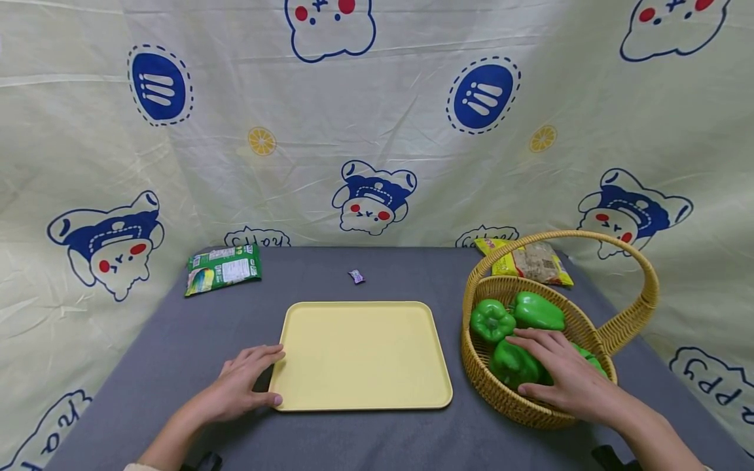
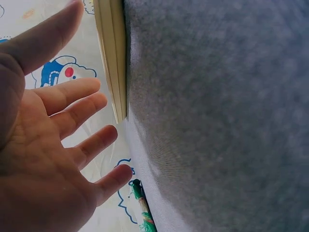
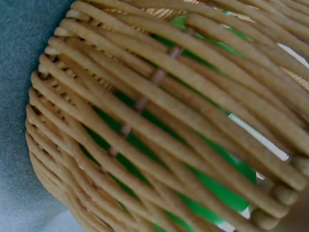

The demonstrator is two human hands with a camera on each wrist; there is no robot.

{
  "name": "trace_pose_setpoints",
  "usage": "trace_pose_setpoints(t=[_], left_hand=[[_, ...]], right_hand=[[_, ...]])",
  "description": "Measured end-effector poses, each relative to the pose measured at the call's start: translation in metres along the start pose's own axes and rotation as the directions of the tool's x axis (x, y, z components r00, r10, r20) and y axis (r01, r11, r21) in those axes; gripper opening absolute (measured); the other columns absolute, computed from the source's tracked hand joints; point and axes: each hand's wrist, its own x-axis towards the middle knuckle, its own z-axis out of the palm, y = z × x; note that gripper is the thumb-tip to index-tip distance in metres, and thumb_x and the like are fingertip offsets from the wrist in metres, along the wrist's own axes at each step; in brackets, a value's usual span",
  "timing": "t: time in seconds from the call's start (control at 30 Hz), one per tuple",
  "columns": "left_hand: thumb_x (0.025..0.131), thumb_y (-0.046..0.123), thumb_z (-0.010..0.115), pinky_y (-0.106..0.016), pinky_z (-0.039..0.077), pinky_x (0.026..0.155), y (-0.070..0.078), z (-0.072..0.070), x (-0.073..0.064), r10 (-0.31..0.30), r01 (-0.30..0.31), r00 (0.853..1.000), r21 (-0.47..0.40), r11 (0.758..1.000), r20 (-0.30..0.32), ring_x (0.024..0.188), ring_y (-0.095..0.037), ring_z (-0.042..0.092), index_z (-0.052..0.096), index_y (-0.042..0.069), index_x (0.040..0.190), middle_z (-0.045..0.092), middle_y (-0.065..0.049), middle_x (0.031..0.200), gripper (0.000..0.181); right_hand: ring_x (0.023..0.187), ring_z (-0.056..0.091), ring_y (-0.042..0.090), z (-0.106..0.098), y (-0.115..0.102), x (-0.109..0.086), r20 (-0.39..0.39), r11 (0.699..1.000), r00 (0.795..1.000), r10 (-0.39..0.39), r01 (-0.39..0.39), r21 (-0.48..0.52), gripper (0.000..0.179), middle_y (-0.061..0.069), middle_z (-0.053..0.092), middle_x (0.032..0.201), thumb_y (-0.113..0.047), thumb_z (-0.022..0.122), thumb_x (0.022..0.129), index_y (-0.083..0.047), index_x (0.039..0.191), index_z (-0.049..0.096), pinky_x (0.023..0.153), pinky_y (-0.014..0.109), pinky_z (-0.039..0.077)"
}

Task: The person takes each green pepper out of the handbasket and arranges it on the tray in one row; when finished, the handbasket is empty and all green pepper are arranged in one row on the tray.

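Observation:
My left hand (image 1: 244, 386) is at the left edge of a pale yellow rectangular tray (image 1: 362, 356). Its fingers and thumb are spread in the left wrist view, close beside the tray's rim (image 2: 112, 58). Over a woven basket (image 1: 501, 399) on the right, my right hand (image 1: 565, 373) rests with fingers extended across a green bell pepper (image 1: 511, 364), the thumb on its near side. Other green bell peppers (image 1: 537, 311) lie in the basket, some partly under the hand. The right wrist view shows mostly the basket's weave (image 3: 145, 121), with green behind it; the right fingers are hidden there.
A green snack packet (image 1: 224, 268) lies at the table's back left. Behind the basket is a yellow packet (image 1: 533, 261). One small purple wrapped piece (image 1: 356, 277) sits beyond the tray. The basket's tall handle (image 1: 642, 288) arches over its right side. Printed cloth hangs behind the grey tabletop (image 1: 318, 438).

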Motion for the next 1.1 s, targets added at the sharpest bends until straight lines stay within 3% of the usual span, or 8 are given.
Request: trace_pose_setpoints(t=[0.27, 0.63, 1.1], left_hand=[[0.073, 0.038, 0.078, -0.055, 0.029, 0.089, -0.001, 0.002, -0.001, -0.023, 0.023, 1.0, 0.002, 1.0, 0.013, 0.132, -0.035, 0.037, 0.052, 0.007, 0.133, 0.045, -0.008, 0.143, 0.072], [0.073, 0.039, 0.077, -0.049, 0.03, 0.085, -0.003, 0.002, -0.001, -0.037, 0.036, 0.999, 0.007, 0.999, 0.026, 0.13, -0.034, 0.038, 0.052, 0.007, 0.133, 0.045, -0.008, 0.144, 0.073], [0.073, 0.04, 0.077, -0.054, 0.028, 0.087, -0.002, 0.002, 0.0, -0.06, 0.061, 0.997, -0.009, 0.998, 0.052, 0.131, -0.034, 0.036, 0.051, 0.007, 0.135, 0.043, -0.007, 0.145, 0.074]], right_hand=[[0.115, 0.045, 0.031, -0.002, 0.002, 0.002, 0.063, 0.999, 0.998, 0.02, -0.021, 0.025, 0.067, 0.011, 0.052, 0.13, -0.034, 0.079, 0.073, -0.012, 0.131, 0.053, 0.084, 0.054, 0.044], [0.119, 0.046, 0.033, -0.003, 0.006, 0.005, 0.137, 0.998, 0.989, 0.049, -0.053, 0.031, 0.065, 0.009, 0.052, 0.131, -0.037, 0.077, 0.075, -0.017, 0.132, 0.052, 0.086, 0.055, 0.044], [0.12, 0.046, 0.033, -0.001, 0.003, 0.011, 0.168, 1.0, 0.986, 0.001, -0.003, 0.008, 0.067, 0.008, 0.05, 0.133, -0.029, 0.08, 0.073, -0.017, 0.133, 0.051, 0.085, 0.051, 0.046]])
